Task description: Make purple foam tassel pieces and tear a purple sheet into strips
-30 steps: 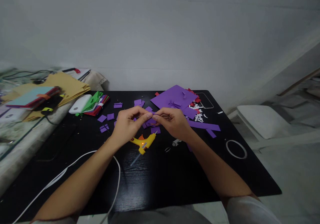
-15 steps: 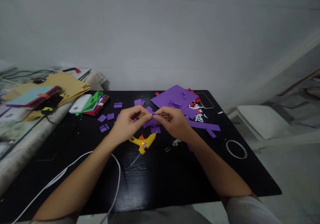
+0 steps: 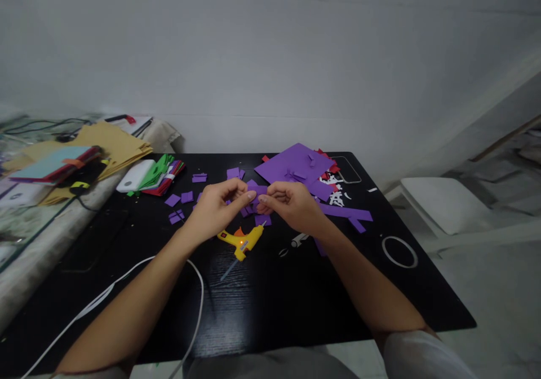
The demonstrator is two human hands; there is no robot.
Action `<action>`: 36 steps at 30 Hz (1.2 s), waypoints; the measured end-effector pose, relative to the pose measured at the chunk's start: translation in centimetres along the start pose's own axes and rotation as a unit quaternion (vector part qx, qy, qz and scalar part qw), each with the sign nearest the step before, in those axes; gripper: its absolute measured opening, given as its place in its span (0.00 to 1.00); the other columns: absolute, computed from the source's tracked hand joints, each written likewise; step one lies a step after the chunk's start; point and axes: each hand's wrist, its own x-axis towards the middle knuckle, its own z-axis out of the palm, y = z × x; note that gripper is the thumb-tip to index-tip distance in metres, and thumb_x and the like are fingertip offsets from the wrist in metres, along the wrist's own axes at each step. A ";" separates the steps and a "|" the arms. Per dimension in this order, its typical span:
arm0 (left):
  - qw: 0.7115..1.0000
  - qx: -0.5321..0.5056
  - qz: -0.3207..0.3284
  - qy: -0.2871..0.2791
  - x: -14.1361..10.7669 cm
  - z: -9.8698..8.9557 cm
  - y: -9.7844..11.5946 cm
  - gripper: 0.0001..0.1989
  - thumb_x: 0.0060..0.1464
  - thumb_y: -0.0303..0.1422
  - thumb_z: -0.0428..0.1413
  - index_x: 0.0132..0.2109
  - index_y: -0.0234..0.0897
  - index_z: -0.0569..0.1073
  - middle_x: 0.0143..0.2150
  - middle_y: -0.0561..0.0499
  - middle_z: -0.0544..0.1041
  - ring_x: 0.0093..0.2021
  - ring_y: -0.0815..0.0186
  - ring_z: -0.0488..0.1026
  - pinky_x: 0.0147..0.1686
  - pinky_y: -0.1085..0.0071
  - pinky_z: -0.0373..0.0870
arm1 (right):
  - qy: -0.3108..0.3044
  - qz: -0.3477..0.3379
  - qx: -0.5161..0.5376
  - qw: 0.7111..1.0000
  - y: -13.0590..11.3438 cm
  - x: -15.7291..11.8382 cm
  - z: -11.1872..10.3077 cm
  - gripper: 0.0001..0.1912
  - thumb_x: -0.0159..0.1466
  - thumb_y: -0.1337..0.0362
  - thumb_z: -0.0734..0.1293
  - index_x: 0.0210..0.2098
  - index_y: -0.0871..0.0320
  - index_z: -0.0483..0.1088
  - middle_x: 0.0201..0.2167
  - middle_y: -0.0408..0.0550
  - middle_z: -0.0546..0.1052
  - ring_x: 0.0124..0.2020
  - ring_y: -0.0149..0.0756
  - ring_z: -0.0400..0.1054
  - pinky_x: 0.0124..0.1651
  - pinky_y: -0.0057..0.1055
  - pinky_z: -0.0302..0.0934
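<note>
Pinching purple pc (image 3: 258, 189) btwn L hand (image 3: 218, 207) & R hand (image 3: 295, 207) fingers, yellow glue gun (image 3: 252, 239) nearby, label (image 3: 244, 245) illeg.

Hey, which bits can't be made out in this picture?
All in the head view:
- Purple piece: ends, covered by left hand and right hand.
- Tool: far end, behind right wrist.
- White cable: middle, under left forearm.
- Glue gun: label, too small.
- White item: cut off, left edge.
</note>
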 end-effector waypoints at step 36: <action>0.999 -0.036 -0.001 -0.039 -0.1 -0.1 1.0 0.11 0.61 0.39 0.61 0.35 0.36 0.77 0.31 0.52 0.76 0.32 0.67 0.71 0.34 0.71 0.68 | 0.003 -0.028 -0.048 0.998 -1.0 -0.4 -0.4 0.12 0.64 0.55 0.73 0.35 0.58 0.76 0.28 0.46 0.82 0.31 0.34 0.78 0.38 0.32 0.74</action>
